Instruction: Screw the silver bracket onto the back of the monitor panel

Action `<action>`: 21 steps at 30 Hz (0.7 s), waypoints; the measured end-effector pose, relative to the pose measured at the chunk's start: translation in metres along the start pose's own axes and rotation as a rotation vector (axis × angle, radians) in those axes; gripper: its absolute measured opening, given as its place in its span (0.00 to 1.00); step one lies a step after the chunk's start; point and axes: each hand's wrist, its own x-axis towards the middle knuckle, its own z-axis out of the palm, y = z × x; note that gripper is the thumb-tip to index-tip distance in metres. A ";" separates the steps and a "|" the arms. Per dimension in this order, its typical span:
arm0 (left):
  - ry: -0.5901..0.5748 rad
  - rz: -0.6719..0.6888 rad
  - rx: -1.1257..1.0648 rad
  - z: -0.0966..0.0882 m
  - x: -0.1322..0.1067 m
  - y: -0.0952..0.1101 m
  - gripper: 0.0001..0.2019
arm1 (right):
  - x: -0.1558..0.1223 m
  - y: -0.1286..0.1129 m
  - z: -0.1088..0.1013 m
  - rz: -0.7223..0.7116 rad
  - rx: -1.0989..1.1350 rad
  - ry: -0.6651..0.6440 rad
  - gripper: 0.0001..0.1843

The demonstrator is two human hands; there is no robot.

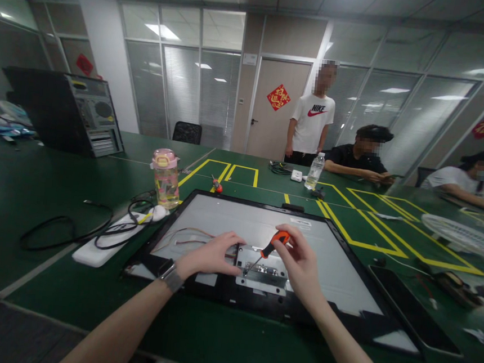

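Note:
A monitor [344, 269] lies face down on the green table, its back panel off and a metal circuit box [266, 265] showing near its front edge. My right hand [298, 260] is closed round an orange-handled screwdriver [271, 246] whose tip points down-left onto the metal box. My left hand [210, 255], with a watch on its wrist, rests on the panel beside the tip, fingers curled and pinched near the tip. Thin wires [181, 238] run across the panel to the left of that hand.
A pink water bottle [166, 177], black cables [94, 228] and a white power strip [105, 246] lie to the left. A PC tower [66, 109] lies on its side at far left. Another screwdriver [216, 186], a clear bottle [314, 171], a fan grille [466, 235] and three people are beyond.

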 end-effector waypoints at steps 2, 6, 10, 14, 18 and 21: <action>-0.002 -0.006 0.000 -0.001 0.000 0.001 0.31 | 0.000 0.000 0.001 0.003 -0.024 -0.001 0.13; -0.001 -0.013 -0.015 0.000 -0.001 0.000 0.32 | -0.003 0.001 0.001 0.014 0.013 -0.030 0.23; -0.005 -0.012 -0.024 0.000 0.000 0.000 0.32 | -0.005 0.003 0.001 0.023 0.032 -0.071 0.21; 0.000 -0.006 -0.028 -0.001 0.000 0.001 0.31 | -0.004 0.001 0.000 0.014 0.024 -0.075 0.17; 0.005 -0.012 -0.023 0.000 0.000 0.000 0.31 | -0.002 0.001 0.001 -0.008 -0.105 0.034 0.15; 0.009 -0.013 -0.016 0.000 0.000 -0.001 0.32 | -0.002 0.002 0.000 -0.048 -0.159 0.028 0.16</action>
